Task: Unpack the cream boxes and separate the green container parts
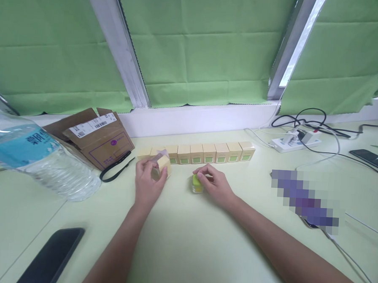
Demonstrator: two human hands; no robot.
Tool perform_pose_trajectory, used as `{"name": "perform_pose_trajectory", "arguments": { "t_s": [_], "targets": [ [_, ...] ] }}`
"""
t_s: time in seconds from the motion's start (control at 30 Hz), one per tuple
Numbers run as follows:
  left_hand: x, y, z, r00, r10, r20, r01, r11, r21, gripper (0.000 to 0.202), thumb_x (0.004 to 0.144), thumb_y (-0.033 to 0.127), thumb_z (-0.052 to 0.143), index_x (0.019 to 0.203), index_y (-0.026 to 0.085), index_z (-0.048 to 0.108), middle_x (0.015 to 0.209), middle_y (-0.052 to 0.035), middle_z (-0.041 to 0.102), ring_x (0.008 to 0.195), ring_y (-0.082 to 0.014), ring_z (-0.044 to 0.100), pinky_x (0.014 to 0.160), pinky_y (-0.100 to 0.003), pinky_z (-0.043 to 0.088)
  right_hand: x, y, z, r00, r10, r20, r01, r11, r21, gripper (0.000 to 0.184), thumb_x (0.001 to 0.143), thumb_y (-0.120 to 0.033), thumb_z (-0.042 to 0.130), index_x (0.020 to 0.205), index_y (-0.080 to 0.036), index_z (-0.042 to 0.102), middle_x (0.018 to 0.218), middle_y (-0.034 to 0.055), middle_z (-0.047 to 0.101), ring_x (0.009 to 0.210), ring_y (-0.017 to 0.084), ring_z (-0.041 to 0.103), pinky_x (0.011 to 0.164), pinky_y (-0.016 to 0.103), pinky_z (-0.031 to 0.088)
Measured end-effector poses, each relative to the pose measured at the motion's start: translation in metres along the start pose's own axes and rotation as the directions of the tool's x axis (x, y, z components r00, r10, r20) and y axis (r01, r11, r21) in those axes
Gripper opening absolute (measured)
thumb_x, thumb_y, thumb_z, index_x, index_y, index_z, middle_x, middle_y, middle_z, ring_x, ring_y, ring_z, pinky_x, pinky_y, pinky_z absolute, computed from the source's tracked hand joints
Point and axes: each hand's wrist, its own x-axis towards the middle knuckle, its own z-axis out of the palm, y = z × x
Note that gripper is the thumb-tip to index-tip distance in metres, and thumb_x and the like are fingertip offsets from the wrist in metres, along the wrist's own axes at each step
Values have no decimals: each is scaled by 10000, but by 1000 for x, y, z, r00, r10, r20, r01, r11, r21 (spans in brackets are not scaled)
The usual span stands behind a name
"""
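Observation:
My left hand (148, 183) is closed around a small pale-yellow carton (164, 164), just in front of the left part of a row of similar boxes. The fingers of my right hand (216, 184) pinch the green lid of a small clear jar (197, 186) with something yellow inside; its base looks to be at the tabletop. Behind both hands runs a row of small yellow boxes (208, 154) with green labels, standing side by side. My left hand hides part of the row's left end.
To the left stand an opened cardboard box (108, 148), a black strap (115, 171) and a large water bottle (45, 155). A black phone (51, 256) lies at front left. On the right are a power strip (296, 141) with tangled cables and a blurred-out device (304, 200).

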Motion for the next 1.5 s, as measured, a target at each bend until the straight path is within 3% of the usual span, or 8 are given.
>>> {"name": "perform_pose_trajectory", "arguments": {
  "t_s": [0.1,0.23,0.33,0.47,0.63,0.83,1.23,1.5],
  "targets": [
    [9,-17,-8,984,-58,-166,62,998,23,208,839,375,644,844,196,537,1170,-110,481,1133,-252,539,1048,-432,438,-1,0,1,998,-19,54,20,999,-30,238,958,-432,543,937,-217,643,1066,62,709,991,182,656,920,371,533],
    [17,-50,-16,918,-239,-316,256,967,13,230,828,387,636,900,186,549,1189,-119,435,1201,-270,487,1089,-464,410,-2,1,1,997,-15,75,17,999,-27,241,961,-432,541,940,-216,647,1073,65,706,993,187,656,915,378,541],
    [20,-71,-17,882,-351,-316,369,929,-2,279,799,406,664,934,175,583,1122,-100,438,1200,-273,475,1119,-486,381,-3,1,3,996,-12,92,15,999,-37,237,963,-429,541,935,-218,645,1070,63,706,978,185,656,893,373,550],
    [21,-84,-17,883,-391,-258,414,909,38,315,766,436,710,916,173,626,1009,-82,458,1189,-290,461,1099,-503,394,-3,0,4,993,-24,117,32,997,-66,227,966,-418,538,931,-225,651,1069,59,711,1009,190,660,905,375,548],
    [22,-86,-15,897,-418,-146,435,893,117,391,750,472,716,984,162,665,954,-86,514,1156,-308,479,1054,-508,425,-4,-1,5,989,-20,148,34,995,-90,216,963,-415,542,925,-235,655,1091,53,715,1040,194,662,928,386,541],
    [20,-88,-10,945,-326,-9,323,932,164,479,855,300,569,1310,153,571,1191,-169,588,1231,-317,508,1091,-507,400,-3,1,5,989,-14,145,24,997,-69,240,958,-435,546,928,-229,665,1082,62,721,1025,200,671,914,392,550],
    [38,-86,-3,933,-358,34,350,926,141,541,855,265,578,1384,167,526,1295,-166,611,1253,-338,540,1090,-544,399,-2,-1,5,989,-37,146,50,995,-88,213,949,-412,559,920,-230,664,1081,61,716,1021,194,667,889,372,554],
    [35,-75,-13,932,-302,-201,321,944,72,646,766,285,651,1381,175,486,1361,-158,535,1309,-303,478,1113,-462,394,-1,4,6,984,-15,176,25,998,-53,218,921,-421,599,985,-223,665,1008,54,705,871,172,645,756,313,556]
  ]
}}
